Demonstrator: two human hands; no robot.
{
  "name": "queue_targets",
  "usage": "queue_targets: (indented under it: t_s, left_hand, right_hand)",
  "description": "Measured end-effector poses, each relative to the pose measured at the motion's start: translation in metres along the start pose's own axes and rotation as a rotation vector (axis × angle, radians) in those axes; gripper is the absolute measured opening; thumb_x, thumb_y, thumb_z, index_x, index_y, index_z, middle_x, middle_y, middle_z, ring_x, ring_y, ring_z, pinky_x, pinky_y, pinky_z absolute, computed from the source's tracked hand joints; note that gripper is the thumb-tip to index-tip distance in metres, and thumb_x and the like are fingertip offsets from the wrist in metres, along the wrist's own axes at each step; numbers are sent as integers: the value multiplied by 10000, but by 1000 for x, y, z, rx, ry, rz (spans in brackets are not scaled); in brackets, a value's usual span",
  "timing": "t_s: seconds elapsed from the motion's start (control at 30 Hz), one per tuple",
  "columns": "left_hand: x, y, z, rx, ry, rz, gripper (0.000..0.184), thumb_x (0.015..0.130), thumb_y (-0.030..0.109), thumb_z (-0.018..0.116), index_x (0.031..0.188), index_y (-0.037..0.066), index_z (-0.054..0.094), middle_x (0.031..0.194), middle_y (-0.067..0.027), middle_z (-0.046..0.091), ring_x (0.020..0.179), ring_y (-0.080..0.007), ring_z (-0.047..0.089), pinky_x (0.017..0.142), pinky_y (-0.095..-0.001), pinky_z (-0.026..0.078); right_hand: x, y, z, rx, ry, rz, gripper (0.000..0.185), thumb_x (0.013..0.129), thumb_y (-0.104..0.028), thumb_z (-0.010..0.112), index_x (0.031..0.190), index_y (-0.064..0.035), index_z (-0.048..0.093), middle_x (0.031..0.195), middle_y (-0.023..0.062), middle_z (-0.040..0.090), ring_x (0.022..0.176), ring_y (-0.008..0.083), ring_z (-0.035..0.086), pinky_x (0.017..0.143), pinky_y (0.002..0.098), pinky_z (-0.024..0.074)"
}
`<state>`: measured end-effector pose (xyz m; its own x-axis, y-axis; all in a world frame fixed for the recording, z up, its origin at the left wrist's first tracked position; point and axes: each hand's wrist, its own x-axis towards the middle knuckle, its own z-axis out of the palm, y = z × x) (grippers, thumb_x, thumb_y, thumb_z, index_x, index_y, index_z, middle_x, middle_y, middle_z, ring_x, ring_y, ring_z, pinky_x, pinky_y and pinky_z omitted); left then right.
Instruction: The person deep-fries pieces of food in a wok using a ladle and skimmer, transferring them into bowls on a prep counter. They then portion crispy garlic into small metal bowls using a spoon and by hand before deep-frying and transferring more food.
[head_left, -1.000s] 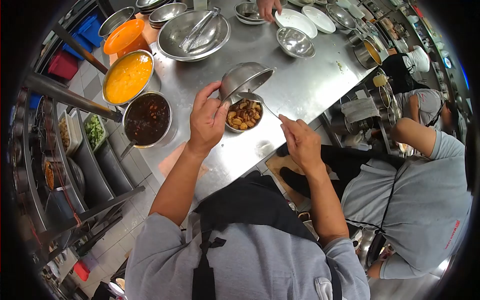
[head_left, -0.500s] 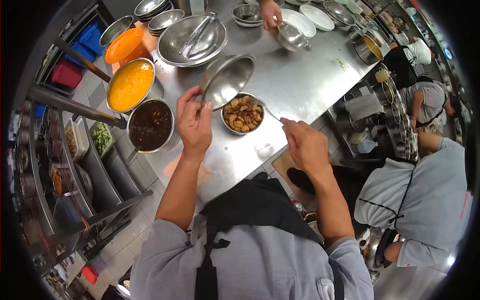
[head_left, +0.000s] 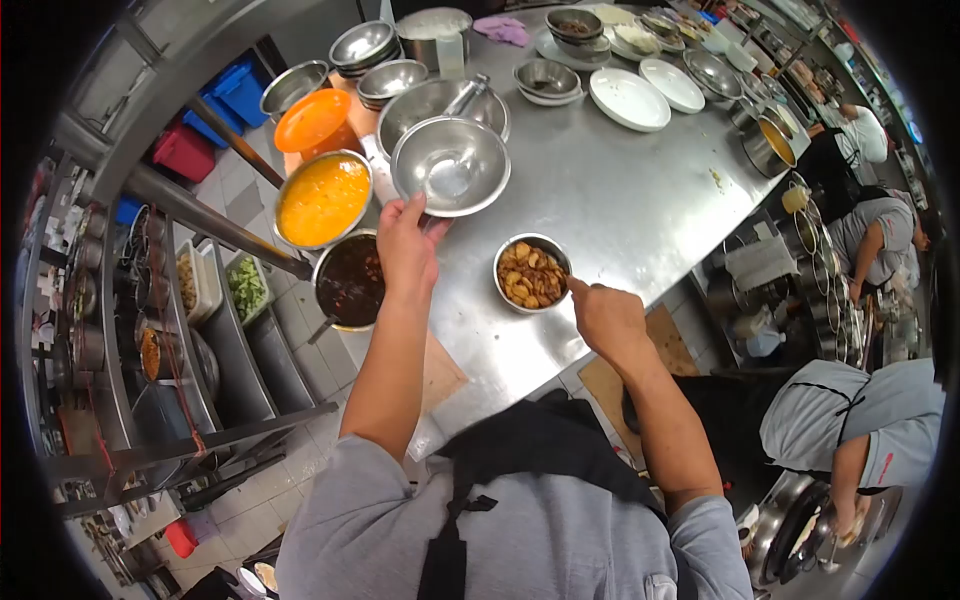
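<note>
My left hand (head_left: pixel 408 245) grips the rim of a steel bowl (head_left: pixel 450 165), held up and tilted so its bare inside faces me. On the table below and to the right stands a small steel bowl (head_left: pixel 512 301) of browned, chunky food pieces (head_left: pixel 531 276). My right hand (head_left: pixel 610 318) is closed, its index fingertip at that bowl's right rim; what its fingers hold is hidden. Left of my left hand are a pot of dark sauce (head_left: pixel 350 283) and a pot of yellow liquid (head_left: pixel 324 199). A large mixing bowl (head_left: pixel 395 115) with a metal utensil (head_left: pixel 468 93) sits behind the raised bowl.
An orange bowl (head_left: pixel 312 122) and stacked steel bowls (head_left: pixel 362 45) stand at the back left of the steel table (head_left: pixel 640 190). White plates (head_left: pixel 628 99) lie toward the back right. A co-worker (head_left: pixel 850 420) bends at the right; shelves (head_left: pixel 250 350) line the left.
My left hand has turned the steel bowl and moved it away from the food bowl. The spoon in my right hand no longer shows. The co-worker's hand and bowl at the back have left view.
</note>
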<state>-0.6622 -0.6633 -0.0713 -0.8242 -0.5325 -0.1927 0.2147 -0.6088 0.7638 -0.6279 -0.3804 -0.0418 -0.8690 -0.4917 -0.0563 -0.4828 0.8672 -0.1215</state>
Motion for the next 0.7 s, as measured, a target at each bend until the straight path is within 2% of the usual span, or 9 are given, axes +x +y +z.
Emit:
queue_targets:
  t_s: [0.1, 0.13, 0.23, 0.33, 0.43, 0.5, 0.57, 0.63, 0.7]
  left_hand:
    - [68, 23, 26, -105, -3, 5, 153, 943, 91, 590, 1045, -5, 529, 1034, -124, 552, 890, -258, 607, 769, -486, 589]
    - [103, 26, 31, -71, 12, 44, 180, 939, 84, 587, 1078, -15, 530, 1035, -129, 552, 895, -271, 612, 760, -492, 595]
    - [206, 46, 55, -76, 150, -9, 281, 942, 59, 555, 1206, -19, 495, 1090, -153, 576, 992, -322, 619, 811, -550, 597]
    - [239, 60, 76, 6, 138, -17, 321, 938, 82, 567, 1239, 1, 492, 1207, -177, 514, 1086, -340, 563, 882, -575, 556]
    - [204, 56, 102, -44, 80, -20, 359, 930, 116, 588, 1247, -15, 481, 1309, -192, 438, 1157, -347, 508, 951, -542, 507]
    - [153, 50, 103, -65, -141, 1, 312, 936, 153, 596, 1188, -18, 527, 1225, -164, 520, 1088, -298, 552, 929, -482, 509]
    - [103, 30, 86, -12, -304, 17, 281, 947, 199, 596, 1149, 3, 579, 1099, -114, 610, 983, -241, 601, 835, -400, 527]
    - [35, 9, 77, 158, -300, -1, 208, 920, 222, 642, 1013, 35, 640, 886, -35, 645, 821, -153, 602, 734, -296, 507]
    - [11, -30, 44, 533, -321, -20, 259, 926, 246, 646, 1040, 15, 666, 899, -41, 668, 804, -115, 592, 714, -261, 483]
  right_hand:
    - [-15, -5, -14, 94, 248, 9, 362, 929, -288, 610, 1240, -104, 620, 852, 115, 657, 786, 293, 656, 619, 420, 529]
    - [-20, -4, -19, 139, 263, 70, 508, 915, -368, 654, 1342, -107, 564, 905, 101, 634, 845, 285, 624, 677, 411, 522]
    - [-38, 1, -29, 283, 406, 128, 490, 915, -338, 659, 1330, -93, 570, 912, 97, 633, 833, 285, 614, 707, 403, 507]
    - [-59, 2, -31, 416, 455, 187, 461, 912, -288, 677, 1309, -74, 583, 923, 105, 639, 803, 273, 597, 723, 388, 494]
    - [-81, 2, -9, 625, 480, 318, 340, 919, -217, 676, 1212, -52, 622, 919, 91, 647, 747, 203, 593, 664, 326, 488]
    - [-89, -2, 23, 841, 522, 427, 262, 924, -192, 669, 1134, -37, 641, 879, 82, 642, 705, 163, 584, 624, 295, 476]
    - [-91, -9, 43, 1044, 511, 486, 145, 925, -166, 660, 971, -32, 631, 775, 38, 617, 648, 107, 555, 579, 248, 444]
    - [-85, -11, 66, 1258, 236, 621, 183, 930, -203, 659, 983, -31, 624, 809, 31, 626, 657, 105, 572, 561, 242, 447]
    - [-66, -20, 71, 1408, 41, 679, 275, 938, -281, 654, 1027, -24, 615, 898, 47, 635, 670, 111, 591, 544, 250, 466]
